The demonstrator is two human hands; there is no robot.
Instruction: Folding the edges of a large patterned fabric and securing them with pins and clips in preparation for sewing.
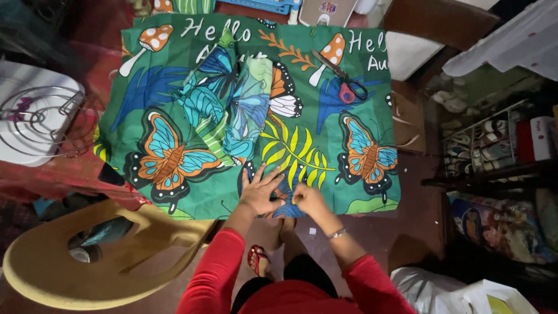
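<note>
head view shows the left hand [260, 192] spread flat, open, pressing the near edge of the green butterfly-print fabric [174, 110] on the floor, while the right hand [308, 200] is closed in a pinch on that same edge just beside it, perhaps around a small yellow thing too tiny to tell. to do this well, keep the flat palm anchoring the cloth so the hem stays taut and unwrinkled, work close to the pinch, and leave the red-handled scissors [343, 81] lying well apart on the fabric.

White plastic bag [465, 293] bottom right.
</note>
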